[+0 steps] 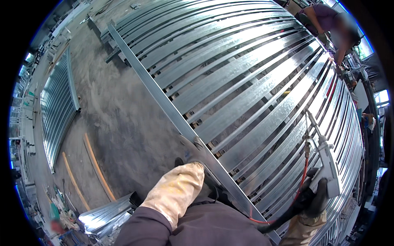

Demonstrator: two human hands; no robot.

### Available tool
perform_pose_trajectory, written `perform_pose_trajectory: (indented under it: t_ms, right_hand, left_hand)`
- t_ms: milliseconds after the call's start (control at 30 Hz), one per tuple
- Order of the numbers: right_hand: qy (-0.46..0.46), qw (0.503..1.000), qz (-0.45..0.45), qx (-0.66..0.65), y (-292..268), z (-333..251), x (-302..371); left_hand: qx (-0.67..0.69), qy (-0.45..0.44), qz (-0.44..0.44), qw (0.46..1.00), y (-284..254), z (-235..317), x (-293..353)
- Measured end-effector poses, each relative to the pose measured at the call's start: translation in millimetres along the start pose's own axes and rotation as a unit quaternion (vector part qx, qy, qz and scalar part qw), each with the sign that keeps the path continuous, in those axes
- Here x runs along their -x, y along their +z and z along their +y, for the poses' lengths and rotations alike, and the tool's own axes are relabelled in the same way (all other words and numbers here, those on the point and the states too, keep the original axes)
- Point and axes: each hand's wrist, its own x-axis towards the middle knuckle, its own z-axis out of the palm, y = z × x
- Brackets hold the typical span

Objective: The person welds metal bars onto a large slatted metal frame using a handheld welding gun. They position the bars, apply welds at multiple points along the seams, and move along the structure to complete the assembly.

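Observation:
A large panel of shiny galvanised metal slats (230, 86) lies in front of me, and a long metal edge rail (160, 96) closes its near left side. My left hand (194, 151), in a grey glove with a tan cloth sleeve cover, grips this rail, with the fingers at its outer side. In my right hand (318, 199), also gloved, is a white and grey welding gun (327, 162) with a long metal nozzle. The nozzle points away from me over the slats. A thin red hose (303, 176) and a thick black cable (283, 217) run from the gun.
Another person (328, 24) bends over the panel's far right edge, near a bright glowing spot. A smaller slatted panel (59, 110) lies on the concrete floor at left. Orange-brown strips (97, 166) and a stack of metal profiles (108, 213) lie nearer me.

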Motion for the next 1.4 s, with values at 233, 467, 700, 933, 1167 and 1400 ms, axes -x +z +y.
perform_pose_trajectory:
  t_ms: [233,467,700,933,1167,1400]
  right_hand:
    - [-0.079,0.988,0.125,-0.04,101.8,-2.7,34.9]
    - [-0.128,0.967,0.182,-0.122,162.0,-25.0,31.9]
    - [-0.136,0.96,0.148,-0.197,209.3,-34.2,-2.9]
    - [-0.133,0.946,0.141,-0.26,253.4,-28.9,-76.9]
    - [-0.122,0.939,0.16,-0.277,308.3,-19.3,-166.8]
    - [-0.095,0.949,0.194,-0.23,384.6,-22.5,-208.7]
  left_hand:
    - [-0.032,0.068,-0.225,0.971,-25.6,-40.2,-33.7]
    - [-0.14,0.102,-0.411,0.895,-87.3,-11.5,-81.6]
    - [-0.209,0.189,-0.535,0.797,-104.4,-7.6,-132.0]
    - [-0.145,0.139,-0.57,0.797,-127.5,-2.0,-268.7]
    - [-0.1,0.146,-0.381,0.907,-176.1,-49.1,-405.9]
    - [-0.046,-0.038,-0.415,0.908,-200.4,-20.6,-493.4]
